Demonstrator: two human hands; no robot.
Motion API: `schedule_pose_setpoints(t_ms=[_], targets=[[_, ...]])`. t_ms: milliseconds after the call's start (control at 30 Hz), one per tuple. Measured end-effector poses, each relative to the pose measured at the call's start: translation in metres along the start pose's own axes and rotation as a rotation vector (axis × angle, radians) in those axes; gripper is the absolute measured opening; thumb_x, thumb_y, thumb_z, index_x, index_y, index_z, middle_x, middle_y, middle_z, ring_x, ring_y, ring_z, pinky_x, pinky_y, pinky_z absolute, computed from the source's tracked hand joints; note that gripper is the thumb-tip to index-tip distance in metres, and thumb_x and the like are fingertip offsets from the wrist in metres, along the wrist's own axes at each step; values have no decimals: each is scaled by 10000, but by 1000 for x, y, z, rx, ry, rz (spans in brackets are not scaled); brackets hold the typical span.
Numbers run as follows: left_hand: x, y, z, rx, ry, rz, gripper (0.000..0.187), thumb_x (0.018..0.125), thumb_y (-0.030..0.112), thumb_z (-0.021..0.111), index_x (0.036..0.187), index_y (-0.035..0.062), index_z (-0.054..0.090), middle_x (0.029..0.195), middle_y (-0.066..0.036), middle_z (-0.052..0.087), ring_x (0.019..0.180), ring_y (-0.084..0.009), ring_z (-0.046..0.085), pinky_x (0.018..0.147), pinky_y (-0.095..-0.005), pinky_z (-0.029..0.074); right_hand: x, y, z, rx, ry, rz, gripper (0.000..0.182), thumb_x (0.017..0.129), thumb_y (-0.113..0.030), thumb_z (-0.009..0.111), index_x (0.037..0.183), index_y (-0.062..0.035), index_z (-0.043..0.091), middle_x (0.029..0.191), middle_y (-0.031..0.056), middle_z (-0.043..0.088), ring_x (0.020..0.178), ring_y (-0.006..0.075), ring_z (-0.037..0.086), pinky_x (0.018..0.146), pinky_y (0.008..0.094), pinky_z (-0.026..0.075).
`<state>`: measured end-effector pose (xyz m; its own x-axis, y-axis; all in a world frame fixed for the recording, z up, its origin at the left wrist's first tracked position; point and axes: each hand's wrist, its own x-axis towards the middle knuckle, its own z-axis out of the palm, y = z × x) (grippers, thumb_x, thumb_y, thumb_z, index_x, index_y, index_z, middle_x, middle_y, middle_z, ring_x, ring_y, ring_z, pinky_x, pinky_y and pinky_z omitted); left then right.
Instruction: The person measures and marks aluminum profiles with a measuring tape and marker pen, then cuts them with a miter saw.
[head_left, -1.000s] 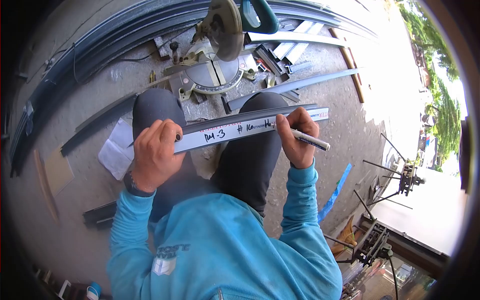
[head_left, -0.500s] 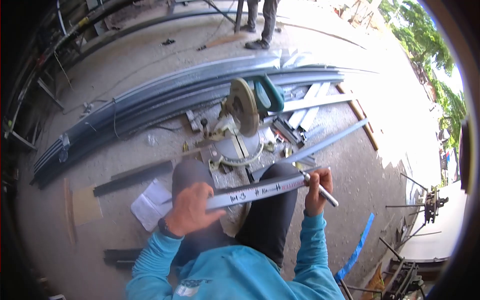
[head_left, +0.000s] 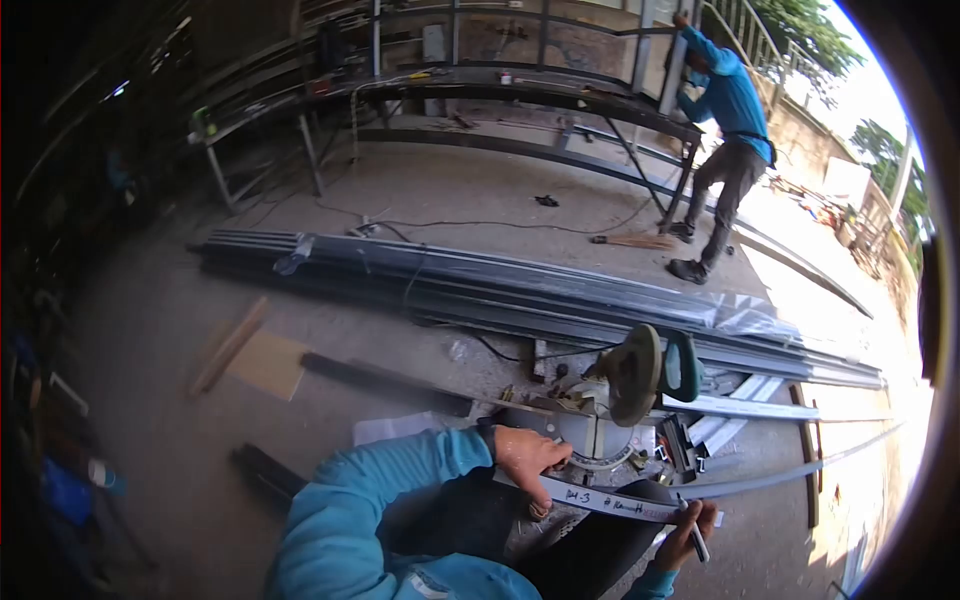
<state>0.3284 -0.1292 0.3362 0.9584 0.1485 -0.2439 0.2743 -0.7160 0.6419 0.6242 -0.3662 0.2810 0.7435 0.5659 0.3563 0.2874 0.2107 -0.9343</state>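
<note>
A flat light strip [head_left: 620, 502] with handwritten marks lies across my knees. Wrapped round its left end, my left hand [head_left: 530, 460] holds it with curled fingers. At the other end, my right hand [head_left: 690, 535] grips the strip and also has a black and white marker [head_left: 697, 540] between its fingers. Just beyond my knees stands a miter saw [head_left: 637, 375] with a round guard and green handle, on a round base.
Long dark profiles [head_left: 450, 285] lie bundled across the floor. A co-worker in blue [head_left: 735, 105] stands by a long table [head_left: 480, 92] with a metal frame. A broom [head_left: 635, 241], a board [head_left: 268, 365] and loose strips lie around.
The view has swung up and left, bringing the table and the co-worker's upper body into sight. Both hands still hold the strip, and the marker remains in my right hand.
</note>
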Motion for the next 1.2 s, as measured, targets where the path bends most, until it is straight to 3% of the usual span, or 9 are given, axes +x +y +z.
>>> schedule_pose_setpoints(t_ms=[33,67,100,167,267,967,1167,1200], targets=[[-1,3,0,-36,-8,-21,876,707,635,858,1173,-5,484,1055,-217,695,1010,-424,692,854,-477,528,-1,-13,8,-100,43,-30,284,1094,-328,587,960,-86,524,788,-33,473,727,70,454,632,236,364],[1,-2,3,-27,-2,-9,907,683,651,866,1168,-19,494,1062,-227,692,1030,-430,686,860,-476,529,4,22,-9,-157,13,-68,332,1108,-364,541,933,-82,523,781,-12,473,716,98,459,626,255,372],[5,-2,10,33,4,-41,918,671,649,872,1165,-30,501,1072,-238,693,1033,-436,684,873,-476,532,-1,-24,19,-78,181,-59,442,1027,-309,697,765,20,561,644,106,555,589,207,527,516,345,450],[4,1,13,60,37,-48,920,650,637,887,1167,-31,522,1069,-239,696,1030,-440,687,898,-477,531,44,138,-65,-107,78,-11,455,1033,-326,686,776,29,563,651,108,557,578,199,515,489,343,441],[1,-6,20,20,95,-12,886,646,628,888,1147,-15,542,1054,-230,703,1011,-437,694,901,-477,531,1,-24,14,-181,93,-167,456,1033,-334,688,799,44,588,664,111,569,572,202,519,492,349,455],[-1,-5,31,13,148,-26,868,649,634,874,1149,0,555,1077,-210,713,1045,-428,692,922,-467,522,1,-15,5,-117,169,-81,429,982,-308,771,1020,103,655,791,176,671,668,226,639,568,331,554],[-4,0,29,44,109,-53,865,663,616,858,1171,-5,536,1080,-206,708,1067,-414,680,977,-493,461,1,-6,4,-92,185,-26,379,1006,-303,740,984,64,646,762,143,646,641,212,604,550,325,520],[-4,0,32,55,121,-54,852,672,594,846,1184,-7,525,1070,-205,707,1068,-399,676,1003,-485,421,-1,-20,7,-91,108,-15,369,1016,-307,726,959,46,633,750,126,628,632,201,583,536,319,499]])
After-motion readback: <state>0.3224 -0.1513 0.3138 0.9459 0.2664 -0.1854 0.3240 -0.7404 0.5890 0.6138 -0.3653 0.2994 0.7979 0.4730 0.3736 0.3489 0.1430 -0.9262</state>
